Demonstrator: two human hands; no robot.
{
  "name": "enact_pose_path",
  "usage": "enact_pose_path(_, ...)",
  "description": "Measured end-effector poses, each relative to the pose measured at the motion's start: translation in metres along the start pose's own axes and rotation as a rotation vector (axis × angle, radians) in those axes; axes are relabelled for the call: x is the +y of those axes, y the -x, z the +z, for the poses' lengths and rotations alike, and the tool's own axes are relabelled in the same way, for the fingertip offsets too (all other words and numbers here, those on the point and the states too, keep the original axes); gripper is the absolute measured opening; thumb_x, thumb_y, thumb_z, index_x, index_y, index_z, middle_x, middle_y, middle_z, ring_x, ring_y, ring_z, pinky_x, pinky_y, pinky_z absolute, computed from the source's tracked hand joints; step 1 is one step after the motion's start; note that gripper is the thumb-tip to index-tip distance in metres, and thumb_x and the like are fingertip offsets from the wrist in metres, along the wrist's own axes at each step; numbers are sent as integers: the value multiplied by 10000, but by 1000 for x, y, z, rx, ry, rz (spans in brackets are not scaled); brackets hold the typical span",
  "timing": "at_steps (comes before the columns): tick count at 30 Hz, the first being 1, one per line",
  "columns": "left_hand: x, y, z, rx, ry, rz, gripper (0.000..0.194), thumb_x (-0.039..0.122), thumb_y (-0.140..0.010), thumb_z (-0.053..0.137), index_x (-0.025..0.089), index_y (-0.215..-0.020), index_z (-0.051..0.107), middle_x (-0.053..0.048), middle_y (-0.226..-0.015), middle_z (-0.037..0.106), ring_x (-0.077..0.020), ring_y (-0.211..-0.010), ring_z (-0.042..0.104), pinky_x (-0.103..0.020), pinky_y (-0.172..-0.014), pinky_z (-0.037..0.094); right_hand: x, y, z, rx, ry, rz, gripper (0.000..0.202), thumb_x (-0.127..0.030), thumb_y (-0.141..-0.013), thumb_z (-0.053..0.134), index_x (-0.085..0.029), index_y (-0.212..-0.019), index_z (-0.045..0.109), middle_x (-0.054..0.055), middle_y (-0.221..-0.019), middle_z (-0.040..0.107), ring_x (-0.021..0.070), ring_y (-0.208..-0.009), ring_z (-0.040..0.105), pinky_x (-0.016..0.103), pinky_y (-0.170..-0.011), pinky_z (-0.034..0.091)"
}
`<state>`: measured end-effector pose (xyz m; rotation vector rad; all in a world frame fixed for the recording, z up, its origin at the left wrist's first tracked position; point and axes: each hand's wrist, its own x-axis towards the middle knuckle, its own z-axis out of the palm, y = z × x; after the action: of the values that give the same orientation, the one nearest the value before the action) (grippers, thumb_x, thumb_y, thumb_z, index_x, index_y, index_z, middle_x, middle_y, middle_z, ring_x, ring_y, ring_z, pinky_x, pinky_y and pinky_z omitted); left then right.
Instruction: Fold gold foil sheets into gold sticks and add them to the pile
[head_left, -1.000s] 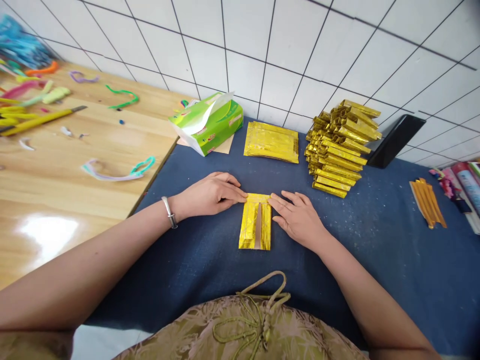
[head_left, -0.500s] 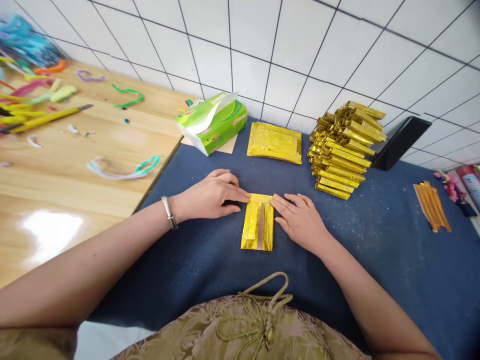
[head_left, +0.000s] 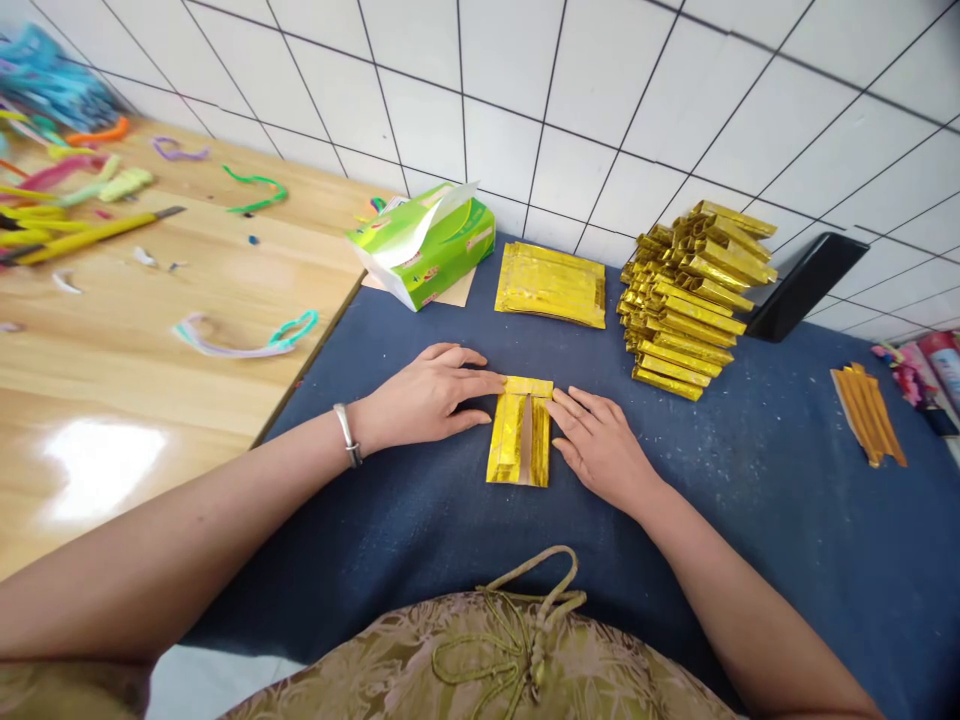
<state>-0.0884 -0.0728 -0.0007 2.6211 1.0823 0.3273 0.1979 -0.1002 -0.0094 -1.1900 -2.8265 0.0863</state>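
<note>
The print on the green tissue pack [head_left: 424,243] is too small to read; left hand [head_left: 427,395] and right hand [head_left: 600,440] lie flat, fingers extended, pressing the top corners of the folded gold paper [head_left: 520,438] on the blue cloth [head_left: 750,500]

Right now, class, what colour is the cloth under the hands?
Dark blue cloth, seen in the head view.

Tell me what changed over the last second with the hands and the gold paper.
The gold paper now looks shorter, its near end closer to the fold at the top. Both the left hand and the right hand stay pressed flat at its top corners, neither gripping nor letting go. The stack of folded gold pieces, flat gold sheets and tissue pack stayed put.
</note>
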Motion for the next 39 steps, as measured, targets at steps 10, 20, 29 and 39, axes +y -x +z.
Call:
enact_pose_path(10,-4,-2,3,26,54,-43,403,368,-876,502,283,-1271,495,-37,-1221,576,-219,-1175,430,-390,-1002,285,-6,2,1,32,-100,-4,485,-222,-901,433,-207,-1380,360,94,-1417,416,260,-1323,322,481,-1032,322)
enact_pose_path(20,-1,-1,3,5,11,-22,504,361,-872,500,266,-1356,398,-40,-1324,519,-237,-1192,405,-420,-1015,263,-9,2,-4,47,-255,-36,598,-143,-835,432,-217,-1408,279,96,-1497,264,237,-1326,314,484,-1059,290)
enact_pose_path(29,15,2,-7,-16,-155,85,478,384,-867,515,265,-1325,450,-48,-1440,387,-277,-1277,348,-480,-1082,198,-6,1,-2,34,-236,-47,539,-183,-859,437,-213,-1386,328,108,-1490,276,246,-1319,323,487,-1055,288)
enact_pose_path(39,25,2,0,-16,-95,302,291,282,-924,420,269,-1168,579,-30,-1215,610,-178,-1150,510,-440,-1128,179,-4,-1,0,21,-233,-42,493,-204,-869,452,-199,-1357,383,114,-1458,343,242,-1313,335,469,-1037,311)
